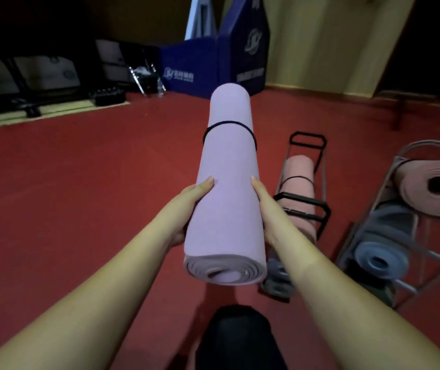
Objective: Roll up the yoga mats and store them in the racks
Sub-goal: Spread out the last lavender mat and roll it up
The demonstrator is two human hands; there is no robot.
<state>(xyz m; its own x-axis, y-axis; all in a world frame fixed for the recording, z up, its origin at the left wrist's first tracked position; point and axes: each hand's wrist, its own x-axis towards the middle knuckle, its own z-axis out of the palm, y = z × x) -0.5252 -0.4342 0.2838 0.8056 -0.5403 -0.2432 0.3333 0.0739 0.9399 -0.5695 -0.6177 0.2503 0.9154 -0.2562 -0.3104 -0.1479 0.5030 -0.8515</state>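
Nearest me, a dark knee [236, 335] sits under both forearms. My left hand [187, 209] and right hand [267, 209] clasp the rolled purple mat [227, 198] from either side, fingers curled beneath it. Its long axis points away from me, banded near the far end. Black rack [304, 204] stands just right of it, nearer my right hand; grey rack [400, 225] further right. Red floor [80, 196], dim room.

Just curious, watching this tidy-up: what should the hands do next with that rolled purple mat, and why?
Probably swing the rolled purple foam mat, gripped by the left hand and right hand, rightwards toward the black wire rack: its upper loops look free above the pink rolled mat.
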